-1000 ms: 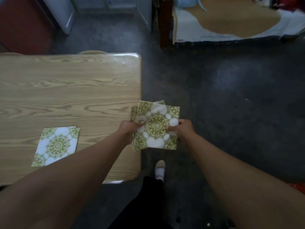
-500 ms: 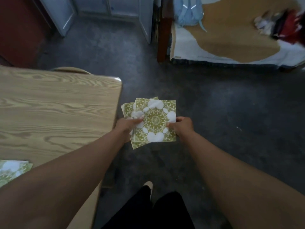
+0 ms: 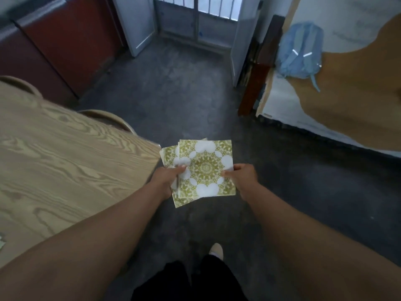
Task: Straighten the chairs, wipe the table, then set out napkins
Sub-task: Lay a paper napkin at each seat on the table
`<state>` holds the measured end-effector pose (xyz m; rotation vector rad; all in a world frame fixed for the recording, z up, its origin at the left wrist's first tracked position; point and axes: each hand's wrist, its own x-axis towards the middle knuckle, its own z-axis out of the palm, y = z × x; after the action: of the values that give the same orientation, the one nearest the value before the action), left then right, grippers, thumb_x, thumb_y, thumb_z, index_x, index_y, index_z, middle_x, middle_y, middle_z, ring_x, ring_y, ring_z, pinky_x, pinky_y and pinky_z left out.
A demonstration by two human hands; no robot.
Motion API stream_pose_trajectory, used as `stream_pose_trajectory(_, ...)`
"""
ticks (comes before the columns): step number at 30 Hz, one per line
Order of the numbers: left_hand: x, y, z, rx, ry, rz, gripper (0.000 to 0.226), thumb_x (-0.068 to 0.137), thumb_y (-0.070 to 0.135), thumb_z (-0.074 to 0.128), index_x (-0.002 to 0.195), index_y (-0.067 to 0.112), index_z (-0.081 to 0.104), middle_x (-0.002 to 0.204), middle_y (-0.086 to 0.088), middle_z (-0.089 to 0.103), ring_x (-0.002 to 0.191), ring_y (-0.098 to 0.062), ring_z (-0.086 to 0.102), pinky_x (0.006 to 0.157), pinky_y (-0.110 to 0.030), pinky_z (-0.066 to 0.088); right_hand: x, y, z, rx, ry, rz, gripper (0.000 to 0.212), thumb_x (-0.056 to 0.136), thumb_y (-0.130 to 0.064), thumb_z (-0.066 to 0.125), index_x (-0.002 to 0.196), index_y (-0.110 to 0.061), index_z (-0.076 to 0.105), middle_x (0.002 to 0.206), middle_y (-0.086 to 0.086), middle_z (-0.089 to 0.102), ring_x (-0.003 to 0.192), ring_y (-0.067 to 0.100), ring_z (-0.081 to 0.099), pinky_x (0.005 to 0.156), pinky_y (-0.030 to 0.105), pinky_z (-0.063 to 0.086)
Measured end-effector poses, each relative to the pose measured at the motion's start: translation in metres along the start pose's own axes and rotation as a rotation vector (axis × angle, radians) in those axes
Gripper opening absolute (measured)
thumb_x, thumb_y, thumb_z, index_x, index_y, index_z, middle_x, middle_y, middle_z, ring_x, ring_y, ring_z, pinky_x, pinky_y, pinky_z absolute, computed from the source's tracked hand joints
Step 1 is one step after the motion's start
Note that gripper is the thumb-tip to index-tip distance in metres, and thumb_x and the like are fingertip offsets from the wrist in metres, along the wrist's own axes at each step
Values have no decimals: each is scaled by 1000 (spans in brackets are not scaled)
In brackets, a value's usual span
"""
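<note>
Wood-grain table (image 3: 65,170) | dark grey floor (image 3: 184,94) | napkins (image 3: 206,168) held beside table corner

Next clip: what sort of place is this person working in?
Probably a small home, with eating and sleeping space in one room: a wood-grain table with a chair behind it, a bed with a blue backpack on it. The left hand and right hand hold patterned napkins beside the table.

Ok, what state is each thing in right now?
Napkin stack: slightly fanned, held in the air past the table corner.
Left-hand grip: pinches stack's left edge.
Right-hand grip: pinches its right edge.
Chair: tucked against table's far side.
Door: open.
Backpack: slumped on the bed.
</note>
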<state>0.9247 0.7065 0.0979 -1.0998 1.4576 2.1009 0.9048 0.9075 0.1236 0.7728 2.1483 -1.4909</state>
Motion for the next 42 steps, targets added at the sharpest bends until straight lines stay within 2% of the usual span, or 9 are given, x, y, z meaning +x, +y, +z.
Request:
stream_pose_trajectory(4, 23, 34, 8, -133, 92, 22, 27, 84, 4, 70, 110, 2, 65, 103, -16, 71, 83, -31, 70, 58, -41, 58, 52, -50, 11, -39, -153, -20, 24, 77, -3, 77, 100, -2, 69, 97, 11, 72, 73, 19, 67, 56, 25, 52)
stream_pose_trajectory(9, 67, 81, -11, -229, 234, 44, 30, 85, 4, 69, 114, 1, 63, 112, -21, 68, 98, -39, 67, 85, -60, 53, 109, -114, 61, -87, -329, -17, 33, 73, 0, 80, 105, 0, 68, 100, 14, 73, 68, 19, 68, 52, 26, 55)
stream_pose_trajectory(17, 145, 173, -53, -342, 377, 73, 28, 86, 4, 69, 112, -1, 62, 106, -20, 68, 83, -33, 68, 73, -47, 56, 187, -222, 159, -277, -440, -145, 21, 72, -5, 82, 80, -16, 66, 89, 6, 72, 81, 22, 70, 77, 36, 58)
stream_pose_trajectory(23, 182, 230, -88, -447, 509, 88, 53, 81, 12, 76, 127, -2, 55, 122, -21, 64, 108, -37, 64, 93, -56, 51, 226, -294, 232, -391, -527, -244, 25, 71, -7, 83, 72, -23, 63, 86, 4, 73, 80, 21, 71, 79, 39, 59)
stream_pose_trajectory(27, 200, 255, -111, -526, 626, 107, 48, 78, 13, 78, 121, 1, 61, 116, -19, 67, 103, -36, 66, 91, -55, 52, 245, -331, 283, -520, -620, -304, 26, 72, -9, 82, 68, -23, 61, 75, -2, 69, 82, 22, 71, 83, 43, 58)
stream_pose_trajectory(34, 225, 286, -139, -715, 855, 151, 44, 81, 8, 75, 122, 5, 62, 116, -15, 69, 103, -33, 67, 91, -52, 53, 273, -393, 372, -722, -822, -415, 27, 72, -12, 82, 92, -1, 69, 99, 15, 73, 91, 30, 71, 86, 49, 56)
stream_pose_trajectory(38, 231, 295, -143, -838, 1006, 142, 35, 81, 10, 75, 115, 6, 64, 114, -15, 69, 102, -32, 67, 91, -50, 54, 278, -419, 416, -851, -969, -470, 16, 74, -12, 81, 81, -15, 67, 95, 9, 74, 84, 23, 71, 82, 42, 59)
stream_pose_trajectory(40, 231, 296, -145, -902, 1078, 128, 31, 81, 13, 76, 110, 7, 66, 109, -14, 70, 95, -32, 68, 82, -49, 58, 277, -424, 439, -917, -1036, -504, 20, 74, -14, 81, 91, -13, 69, 96, 7, 73, 84, 21, 70, 80, 38, 59)
stream_pose_trajectory(42, 227, 292, -147, -995, 1153, 132, 31, 81, 11, 75, 110, 5, 66, 98, -10, 71, 83, -25, 69, 59, -36, 60, 271, -425, 463, -988, -1089, -548, 29, 74, -16, 81, 100, -11, 69, 96, 5, 72, 81, 19, 70, 75, 33, 58)
